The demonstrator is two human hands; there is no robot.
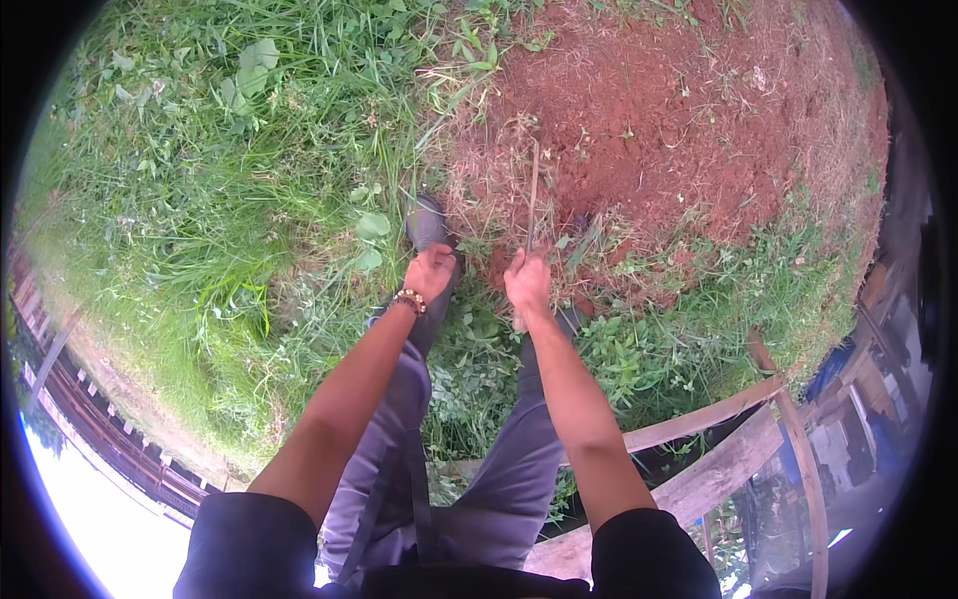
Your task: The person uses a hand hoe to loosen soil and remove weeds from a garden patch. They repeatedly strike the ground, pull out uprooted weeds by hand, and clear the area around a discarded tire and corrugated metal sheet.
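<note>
My right hand (528, 281) is closed around a thin wooden handle (534, 191) that runs up over cut dry grass and red soil. The tool's far end lies in the dry grass and cannot be made out. My left hand (429, 273), with a beaded bracelet (411, 300) on its wrist, hovers over my left leg just below the dark shoe (426, 223). Its fingers are curled, and whether they hold anything does not show. Bare red soil (644, 135) spreads beyond the handle to the upper right.
Tall green grass (247, 172) covers the left side. Leafy weeds (479, 352) grow between my legs. Wooden planks (711, 464) form a frame at the lower right, close to my right leg, with scattered boards and blue material beyond. A railing-like structure curves along the lower left.
</note>
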